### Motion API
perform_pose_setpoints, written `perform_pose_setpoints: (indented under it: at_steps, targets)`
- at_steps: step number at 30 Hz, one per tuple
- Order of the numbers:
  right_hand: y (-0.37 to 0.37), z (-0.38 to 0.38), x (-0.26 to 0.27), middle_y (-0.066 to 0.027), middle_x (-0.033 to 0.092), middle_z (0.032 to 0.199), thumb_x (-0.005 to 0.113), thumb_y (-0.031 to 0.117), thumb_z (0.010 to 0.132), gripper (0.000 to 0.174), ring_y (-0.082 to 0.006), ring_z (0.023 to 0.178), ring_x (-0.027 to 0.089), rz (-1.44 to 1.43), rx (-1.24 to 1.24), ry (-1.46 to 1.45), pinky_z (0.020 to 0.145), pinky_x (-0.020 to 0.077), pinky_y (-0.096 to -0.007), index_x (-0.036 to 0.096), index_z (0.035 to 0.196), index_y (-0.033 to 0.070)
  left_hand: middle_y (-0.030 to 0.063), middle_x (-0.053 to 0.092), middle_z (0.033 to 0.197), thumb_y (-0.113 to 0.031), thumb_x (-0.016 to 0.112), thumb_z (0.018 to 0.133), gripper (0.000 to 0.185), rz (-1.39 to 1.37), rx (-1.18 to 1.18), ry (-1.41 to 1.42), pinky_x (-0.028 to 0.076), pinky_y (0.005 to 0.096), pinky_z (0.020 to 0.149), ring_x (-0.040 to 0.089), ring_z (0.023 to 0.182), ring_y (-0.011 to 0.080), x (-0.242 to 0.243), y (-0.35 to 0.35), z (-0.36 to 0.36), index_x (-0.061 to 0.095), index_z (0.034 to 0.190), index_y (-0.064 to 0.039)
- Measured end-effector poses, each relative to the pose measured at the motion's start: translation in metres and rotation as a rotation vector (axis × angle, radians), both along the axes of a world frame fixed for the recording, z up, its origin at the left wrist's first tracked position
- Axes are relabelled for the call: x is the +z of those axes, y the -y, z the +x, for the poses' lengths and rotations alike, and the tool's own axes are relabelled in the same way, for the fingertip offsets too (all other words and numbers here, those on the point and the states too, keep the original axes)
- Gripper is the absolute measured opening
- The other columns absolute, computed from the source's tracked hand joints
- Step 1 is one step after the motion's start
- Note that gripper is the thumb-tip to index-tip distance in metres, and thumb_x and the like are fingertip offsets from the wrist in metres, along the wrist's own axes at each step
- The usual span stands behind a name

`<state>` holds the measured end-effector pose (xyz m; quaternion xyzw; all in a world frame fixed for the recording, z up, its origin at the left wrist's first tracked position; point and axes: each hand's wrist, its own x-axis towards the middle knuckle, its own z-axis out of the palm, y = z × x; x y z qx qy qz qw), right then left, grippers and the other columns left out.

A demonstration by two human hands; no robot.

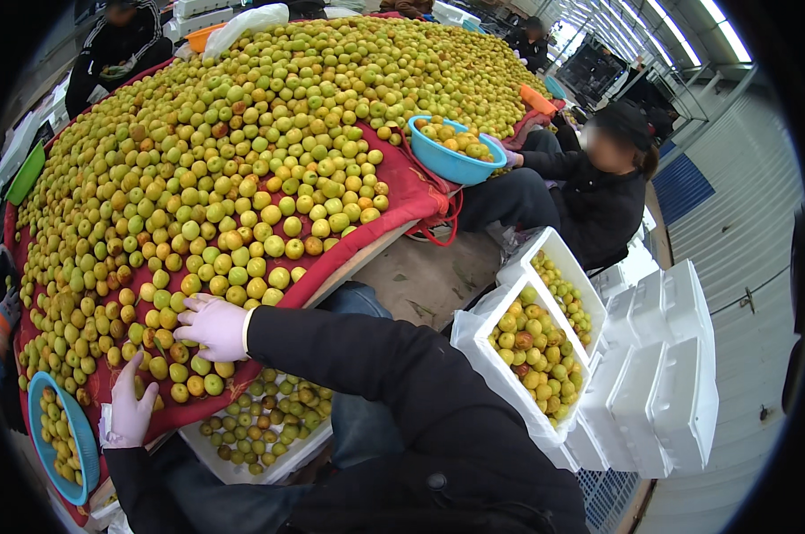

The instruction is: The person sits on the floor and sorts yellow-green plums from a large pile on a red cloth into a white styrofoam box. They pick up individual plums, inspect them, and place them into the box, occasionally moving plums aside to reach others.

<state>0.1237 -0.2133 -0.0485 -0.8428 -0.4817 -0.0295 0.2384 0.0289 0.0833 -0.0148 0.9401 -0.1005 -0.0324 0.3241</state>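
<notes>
Round yellow-green fruits (pixel 195 193), some with reddish-brown patches, lie in a large heap on a table covered with red cloth (pixel 402 173). Both my hands wear pale lilac gloves. At the near part of the heap, my right hand (pixel 214 327) rests palm down on fruits, its fingers spread. Below and left of it, by the cloth's near edge, my left hand (pixel 132 406) has its thumb and fingers apart beside several fruits; its palm side is partly hidden. Under the table edge, in front of my lap, a white foam box (pixel 295 460) holds more fruits.
A blue basket (pixel 85 427) of fruits stands at the left edge, another blue basket (pixel 445 163) beside a co-worker (pixel 602 180) at right. Foam boxes of fruits (pixel 482 320) and stacked white boxes (pixel 669 400) are at my right. Other people sit around the table.
</notes>
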Motion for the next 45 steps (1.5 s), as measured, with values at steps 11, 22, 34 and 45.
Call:
perform_pose_setpoints:
  at_steps: [11, 22, 34, 45]
  targets:
    - [-0.002, 0.017, -0.021, -0.0137, 0.065, 0.130, 0.073, 0.030, 0.076, 0.053, -0.0387, 0.118, 0.061, -0.062, 0.009, -0.059, 0.098, 0.0518, -0.0495, 0.067, 0.127, 0.014, 0.0229, 0.061, 0.140, -0.007, 0.073, 0.089, 0.060, -0.001, -0.050, -0.083, 0.043, 0.0414, 0.114, 0.057, 0.134, 0.0362, -0.010, -0.009, 0.004, 0.053, 0.145, 0.001]
    - [-0.024, -0.007, -0.043, -0.0182, 0.056, 0.145, 0.071, 0.035, 0.080, 0.051, -0.0390, 0.124, 0.060, -0.142, -0.070, 0.024, 0.098, 0.0539, -0.0479, 0.068, 0.125, 0.014, 0.0207, 0.062, 0.141, -0.011, 0.073, 0.089, 0.057, 0.010, 0.020, -0.037, 0.043, 0.0401, 0.115, 0.056, 0.135, 0.0339, -0.033, -0.010, 0.016, 0.055, 0.142, 0.001]
    - [-0.006, -0.013, -0.022, -0.0237, 0.053, 0.144, 0.076, 0.029, 0.078, 0.056, -0.0435, 0.125, 0.058, -0.166, 0.004, 0.027, 0.097, 0.0544, -0.0495, 0.064, 0.131, 0.013, 0.0249, 0.066, 0.131, -0.014, 0.075, 0.085, 0.056, 0.049, -0.047, 0.000, 0.048, 0.0435, 0.108, 0.062, 0.125, 0.0398, -0.009, 0.027, -0.003, 0.059, 0.136, 0.001]
    - [0.010, 0.012, 0.000, -0.0169, 0.059, 0.139, 0.072, 0.029, 0.083, 0.049, -0.0368, 0.115, 0.065, -0.116, 0.126, -0.170, 0.092, 0.0558, -0.0469, 0.066, 0.128, 0.011, 0.0243, 0.064, 0.134, -0.011, 0.072, 0.088, 0.055, -0.063, -0.067, -0.196, 0.046, 0.0433, 0.109, 0.059, 0.128, 0.0391, 0.004, 0.008, 0.000, 0.057, 0.139, 0.000]
